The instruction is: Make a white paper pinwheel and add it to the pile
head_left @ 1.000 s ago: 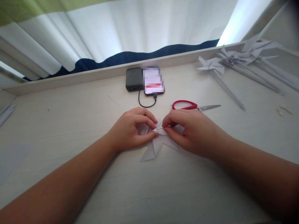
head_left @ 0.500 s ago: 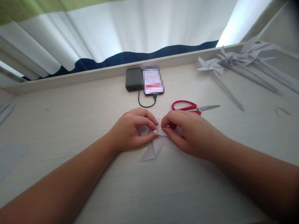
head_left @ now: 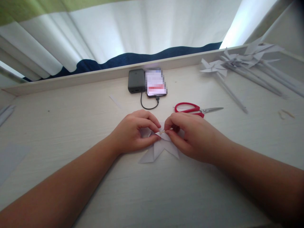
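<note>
Head view: pinwheel (head_left: pixel 159 148) under fingers (head_left: pixel 154 125)

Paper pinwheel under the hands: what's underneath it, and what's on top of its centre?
The paper pinwheel lies flat on the table. The left hand presses its centre; the right hand pinches a thin stick there. The fingers hide the centre.

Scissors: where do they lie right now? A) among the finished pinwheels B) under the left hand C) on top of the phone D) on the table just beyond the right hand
D: the scissors lie flat on the table just past the right hand, apart from the phone and pinwheels.
</note>
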`<state>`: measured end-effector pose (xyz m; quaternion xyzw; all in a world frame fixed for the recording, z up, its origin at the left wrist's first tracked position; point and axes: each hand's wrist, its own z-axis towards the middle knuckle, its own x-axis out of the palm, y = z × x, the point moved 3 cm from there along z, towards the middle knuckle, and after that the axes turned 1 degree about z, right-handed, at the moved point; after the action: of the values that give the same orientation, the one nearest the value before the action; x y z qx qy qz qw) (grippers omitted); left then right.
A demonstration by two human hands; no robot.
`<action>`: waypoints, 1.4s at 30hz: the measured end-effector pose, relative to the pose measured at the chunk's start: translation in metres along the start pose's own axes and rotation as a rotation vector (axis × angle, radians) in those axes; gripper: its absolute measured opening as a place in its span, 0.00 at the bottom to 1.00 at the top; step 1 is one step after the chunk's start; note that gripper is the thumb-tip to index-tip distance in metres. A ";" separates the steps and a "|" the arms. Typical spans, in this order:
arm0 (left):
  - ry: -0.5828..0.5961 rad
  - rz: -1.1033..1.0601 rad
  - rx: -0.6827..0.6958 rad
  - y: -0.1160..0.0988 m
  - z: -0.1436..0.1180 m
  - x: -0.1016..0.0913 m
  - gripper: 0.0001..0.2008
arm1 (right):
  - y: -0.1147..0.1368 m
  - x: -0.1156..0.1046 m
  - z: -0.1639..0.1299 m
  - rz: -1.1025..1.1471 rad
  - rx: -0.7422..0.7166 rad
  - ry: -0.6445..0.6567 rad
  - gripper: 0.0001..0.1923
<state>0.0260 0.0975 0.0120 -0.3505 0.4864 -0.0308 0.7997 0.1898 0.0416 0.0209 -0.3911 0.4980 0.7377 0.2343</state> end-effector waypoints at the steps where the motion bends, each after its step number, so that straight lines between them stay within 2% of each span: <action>1: 0.001 0.000 0.004 0.000 0.000 0.000 0.04 | 0.000 0.000 0.000 0.001 -0.002 0.003 0.03; 14: 0.009 -0.022 0.022 -0.002 0.001 0.002 0.05 | 0.001 0.005 0.001 -0.014 -0.013 0.046 0.03; 23: 0.036 -0.025 0.006 -0.005 0.002 -0.002 0.07 | 0.001 0.003 0.000 -0.009 -0.035 0.022 0.02; 29: 0.052 -0.020 -0.015 -0.006 0.002 -0.002 0.06 | 0.001 0.001 0.000 0.000 -0.083 0.042 0.05; 42: -0.011 -0.031 -0.015 -0.005 0.000 -0.002 0.03 | -0.001 -0.005 0.001 -0.083 -0.058 0.023 0.07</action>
<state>0.0269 0.0946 0.0162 -0.3643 0.4765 -0.0378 0.7992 0.1928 0.0436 0.0242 -0.4264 0.4624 0.7370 0.2475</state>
